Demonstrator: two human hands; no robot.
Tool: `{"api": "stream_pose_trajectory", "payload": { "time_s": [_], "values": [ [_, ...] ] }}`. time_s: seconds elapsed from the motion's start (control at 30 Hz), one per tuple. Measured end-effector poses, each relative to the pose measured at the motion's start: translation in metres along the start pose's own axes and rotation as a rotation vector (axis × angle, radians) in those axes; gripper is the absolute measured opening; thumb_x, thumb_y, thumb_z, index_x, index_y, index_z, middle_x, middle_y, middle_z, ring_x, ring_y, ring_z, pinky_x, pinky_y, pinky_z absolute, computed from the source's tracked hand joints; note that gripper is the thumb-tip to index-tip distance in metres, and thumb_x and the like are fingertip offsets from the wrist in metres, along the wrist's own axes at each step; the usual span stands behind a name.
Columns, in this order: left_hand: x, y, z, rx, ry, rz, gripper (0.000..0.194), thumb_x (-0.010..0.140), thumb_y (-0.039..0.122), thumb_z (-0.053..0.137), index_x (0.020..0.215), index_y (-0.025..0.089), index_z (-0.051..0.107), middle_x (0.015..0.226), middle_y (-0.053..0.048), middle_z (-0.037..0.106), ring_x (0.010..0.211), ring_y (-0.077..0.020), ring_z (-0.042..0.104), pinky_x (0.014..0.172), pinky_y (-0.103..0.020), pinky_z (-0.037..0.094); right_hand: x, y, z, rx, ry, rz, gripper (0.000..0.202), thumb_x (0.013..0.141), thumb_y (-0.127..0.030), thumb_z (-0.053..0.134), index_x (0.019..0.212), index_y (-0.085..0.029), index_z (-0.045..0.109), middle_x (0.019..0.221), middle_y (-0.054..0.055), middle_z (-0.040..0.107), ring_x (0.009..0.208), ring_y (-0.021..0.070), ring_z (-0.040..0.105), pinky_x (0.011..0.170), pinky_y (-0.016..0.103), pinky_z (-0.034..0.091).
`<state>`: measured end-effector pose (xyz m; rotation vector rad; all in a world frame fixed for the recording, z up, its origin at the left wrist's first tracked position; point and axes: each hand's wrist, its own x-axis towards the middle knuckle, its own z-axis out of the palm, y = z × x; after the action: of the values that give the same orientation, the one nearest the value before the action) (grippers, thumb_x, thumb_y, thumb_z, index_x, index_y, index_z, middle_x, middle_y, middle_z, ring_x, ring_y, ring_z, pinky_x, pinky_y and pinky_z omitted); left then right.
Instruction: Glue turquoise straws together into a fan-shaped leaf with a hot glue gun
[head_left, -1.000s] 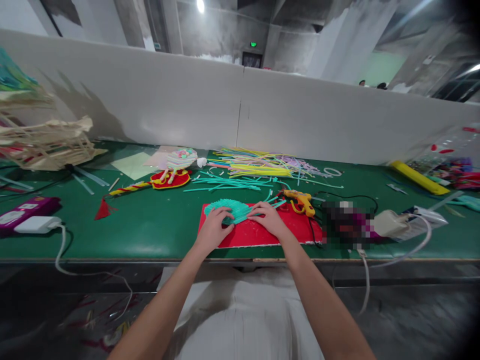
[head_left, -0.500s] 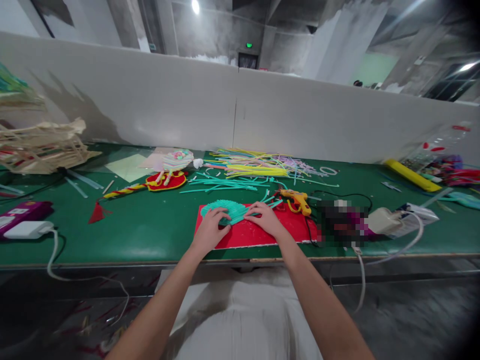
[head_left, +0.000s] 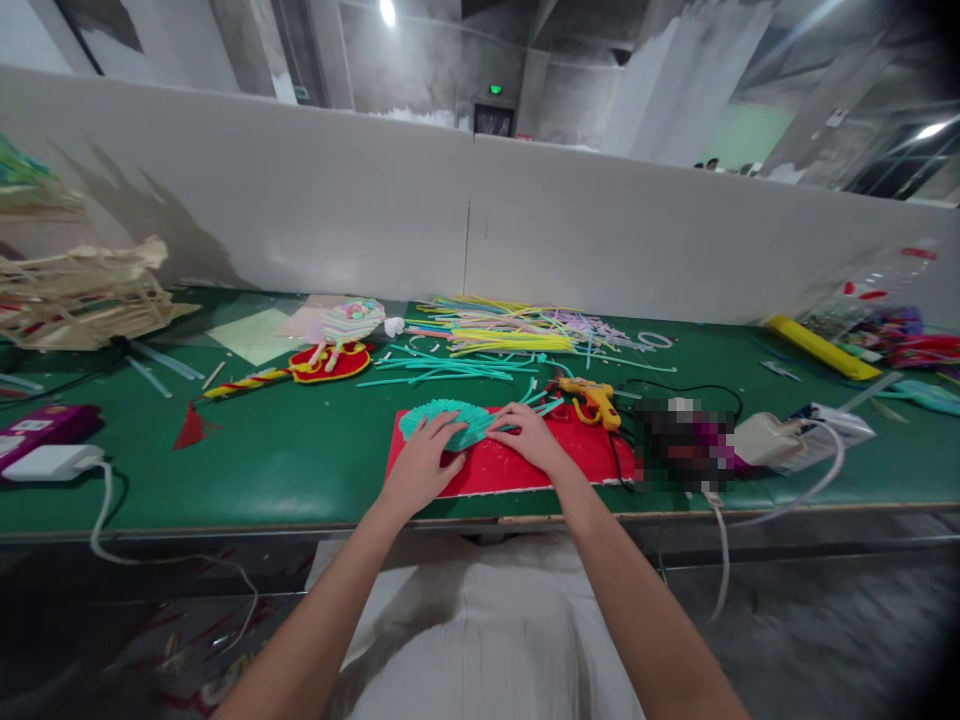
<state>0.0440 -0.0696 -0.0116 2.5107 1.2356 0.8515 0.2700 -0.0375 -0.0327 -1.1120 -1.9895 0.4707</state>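
A turquoise piece built of pipe cleaners laid side by side, rounded at its left end [head_left: 424, 412], lies on a red board [head_left: 499, 472] in front of me. My left hand [head_left: 424, 462] rests on it with fingers spread and the thumb held apart. At the piece's right end, my right hand [head_left: 525, 436] has its fingers closed on a turquoise pipe cleaner; the fingertips partly hide it. Loose turquoise pipe cleaner ends [head_left: 551, 405] stick out beyond that hand. Close by on the right lies a yellow-orange glue gun [head_left: 594, 400].
Behind the board are loose turquoise pipe cleaners [head_left: 457, 370] and a multicoloured heap [head_left: 510, 335]. A sheep-like figure [head_left: 349, 322] stands left on a red pad with yellow trim [head_left: 330, 370]. White cables [head_left: 109, 510] hang over the table's front edge. A yellow bar [head_left: 821, 348] lies right.
My left hand's fingers have opened out and lie flatter on the turquoise piece, with the thumb slightly lower. My right hand stays nearly in place. The view has shifted slightly.
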Motion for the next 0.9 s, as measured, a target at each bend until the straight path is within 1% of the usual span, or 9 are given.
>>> {"api": "stream_pose_trajectory", "payload": {
  "time_s": [0.13,0.27,0.33,0.43,0.57,0.67,0.77,0.83,0.9],
  "values": [
    [-0.0010,0.0019,0.0001,0.002,-0.035,0.017,0.041,0.085,0.024,0.048,0.125,0.022,0.050,0.138,-0.005,0.048,0.130,-0.0204,0.039,0.112,-0.046,0.025,0.0005,0.0003,0.0005,-0.005,0.002,-0.006,0.009,0.078,-0.032,0.066,0.080,-0.026,0.072,0.087,0.002,0.062,0.091,0.0167,0.055,0.086,0.032,0.043],
    [-0.0007,0.0011,0.0013,-0.018,-0.061,-0.021,0.039,0.090,0.025,0.038,0.127,0.020,0.050,0.135,-0.005,0.052,0.129,-0.0172,0.042,0.112,-0.042,0.027,0.0006,0.0013,0.0012,-0.009,0.004,-0.008,0.009,0.079,-0.033,0.066,0.080,-0.027,0.072,0.088,0.002,0.061,0.091,0.0168,0.055,0.086,0.032,0.043],
    [0.0000,-0.0001,0.0024,-0.009,-0.068,-0.047,0.040,0.091,0.024,0.034,0.127,0.020,0.050,0.136,-0.005,0.051,0.130,-0.0162,0.040,0.113,-0.041,0.026,0.0003,0.0020,0.0015,-0.009,0.005,-0.008,0.009,0.079,-0.033,0.065,0.081,-0.027,0.072,0.088,0.002,0.061,0.091,0.0169,0.055,0.086,0.032,0.043],
    [0.0016,-0.0019,0.0044,0.032,-0.070,-0.096,0.042,0.091,0.023,0.033,0.130,0.021,0.047,0.141,-0.005,0.044,0.134,-0.0172,0.034,0.113,-0.043,0.024,-0.0002,0.0026,0.0018,-0.006,0.009,-0.010,0.010,0.079,-0.033,0.066,0.081,-0.026,0.072,0.088,0.002,0.062,0.091,0.0171,0.055,0.086,0.033,0.043],
    [0.0034,-0.0030,0.0068,0.113,-0.092,-0.142,0.046,0.089,0.022,0.037,0.135,0.019,0.042,0.147,-0.006,0.035,0.137,-0.0196,0.027,0.114,-0.045,0.020,-0.0002,0.0019,0.0012,-0.002,0.006,-0.007,0.010,0.079,-0.034,0.065,0.081,-0.027,0.072,0.088,0.002,0.062,0.091,0.0168,0.055,0.086,0.032,0.043],
    [0.0033,-0.0039,0.0084,0.150,-0.111,-0.130,0.048,0.088,0.021,0.039,0.135,0.018,0.041,0.147,-0.007,0.035,0.137,-0.0202,0.028,0.113,-0.045,0.020,-0.0002,0.0005,0.0003,-0.006,0.002,-0.001,0.011,0.079,-0.034,0.065,0.081,-0.026,0.072,0.088,0.002,0.062,0.092,0.0168,0.055,0.086,0.032,0.043],
    [0.0020,-0.0051,0.0094,0.148,-0.107,-0.104,0.046,0.091,0.022,0.034,0.136,0.019,0.041,0.146,-0.007,0.036,0.137,-0.0195,0.029,0.113,-0.045,0.021,-0.0004,-0.0011,-0.0003,-0.011,-0.007,0.002,0.010,0.080,-0.033,0.065,0.082,-0.026,0.072,0.088,0.002,0.062,0.091,0.0170,0.054,0.086,0.033,0.042],
    [0.0010,-0.0048,0.0094,0.145,-0.107,-0.072,0.046,0.093,0.028,0.031,0.138,0.019,0.038,0.147,-0.007,0.035,0.137,-0.0193,0.028,0.113,-0.045,0.022,-0.0005,-0.0019,-0.0007,-0.009,-0.012,0.004,0.011,0.080,-0.032,0.064,0.082,-0.026,0.072,0.088,0.002,0.062,0.091,0.0171,0.054,0.086,0.033,0.042],
    [0.0003,-0.0028,0.0087,0.159,-0.115,-0.011,0.050,0.093,0.037,0.033,0.141,0.021,0.034,0.147,-0.007,0.034,0.137,-0.0200,0.027,0.113,-0.045,0.020,-0.0003,-0.0028,-0.0011,-0.010,-0.011,0.006,0.011,0.080,-0.033,0.064,0.082,-0.026,0.072,0.088,0.002,0.062,0.091,0.0172,0.055,0.086,0.034,0.043]
  ]
}}
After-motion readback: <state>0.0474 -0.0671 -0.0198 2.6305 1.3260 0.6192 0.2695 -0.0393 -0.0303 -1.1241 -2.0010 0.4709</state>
